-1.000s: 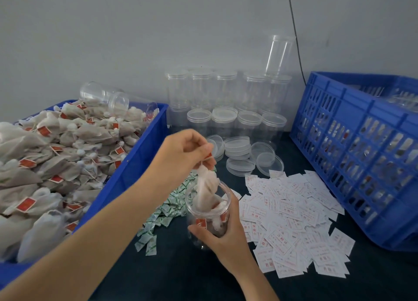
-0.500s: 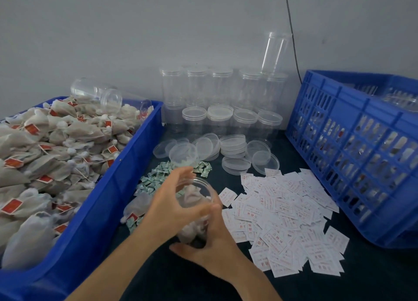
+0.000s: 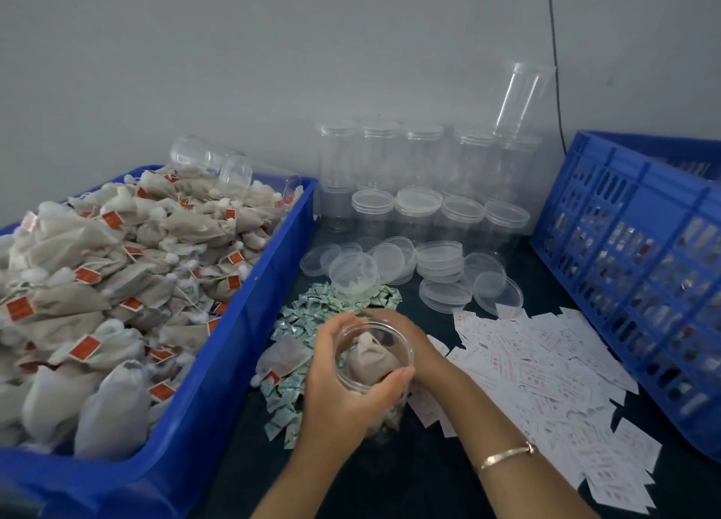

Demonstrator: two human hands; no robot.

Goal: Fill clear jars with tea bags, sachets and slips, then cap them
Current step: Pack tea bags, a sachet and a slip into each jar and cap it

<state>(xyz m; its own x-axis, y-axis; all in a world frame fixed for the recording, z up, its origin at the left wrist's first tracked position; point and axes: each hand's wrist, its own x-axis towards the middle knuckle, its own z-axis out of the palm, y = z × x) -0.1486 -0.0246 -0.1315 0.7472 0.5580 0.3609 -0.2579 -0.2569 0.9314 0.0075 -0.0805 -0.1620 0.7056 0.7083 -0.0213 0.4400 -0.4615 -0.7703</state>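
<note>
Jar (image 3: 390, 333): uncapped, tea bags (image 3: 368, 356) inside, mid-table (image 3: 409, 479). Your left hand (image 3: 339, 394) and right hand (image 3: 423, 347) both grasp it. Sachets (image 3: 312, 316) at 10 o'clock, lids (image 3: 439, 257) at 12, slips (image 3: 546, 362) at 3, bin (image 3: 234, 343) at 9.

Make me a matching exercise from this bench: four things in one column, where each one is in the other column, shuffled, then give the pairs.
Column one:
1. tea bags
2. paper slips
3. loose lids
4. open jar

Column two:
A. gripped by the left hand and right hand
B. heaped in the solid blue bin
C. spread on the table beside the slatted blue crate
D. piled in front of the empty jars

Pairs: 1-B, 2-C, 3-D, 4-A
</note>
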